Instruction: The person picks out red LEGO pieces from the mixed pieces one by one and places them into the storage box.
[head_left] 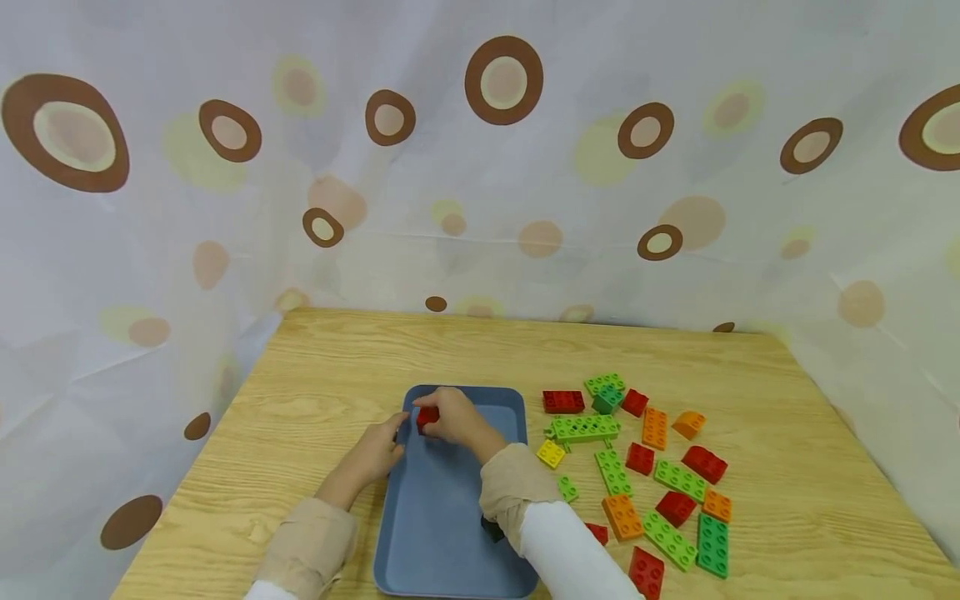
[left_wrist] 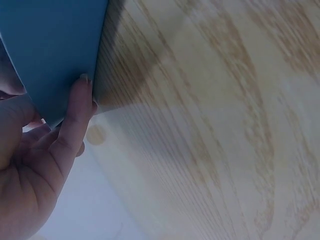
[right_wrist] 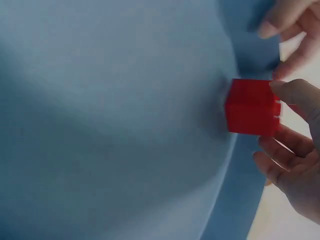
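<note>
A blue-grey tray lies on the wooden table. At its far left corner, my right hand pinches a red toy brick between thumb and fingers. The right wrist view shows that brick low at the tray's wall, its studs toward the hand. My left hand holds the tray's left rim, with the thumb on the inner side and fingers outside; the left wrist view shows a finger along the tray wall. A dark brick sits in the tray, partly hidden by my right sleeve.
Right of the tray, many loose bricks are spread on the table: a red one, a light green wheel-base-like piece, a yellow one, an orange one and a dark green one. A patterned cloth hangs behind.
</note>
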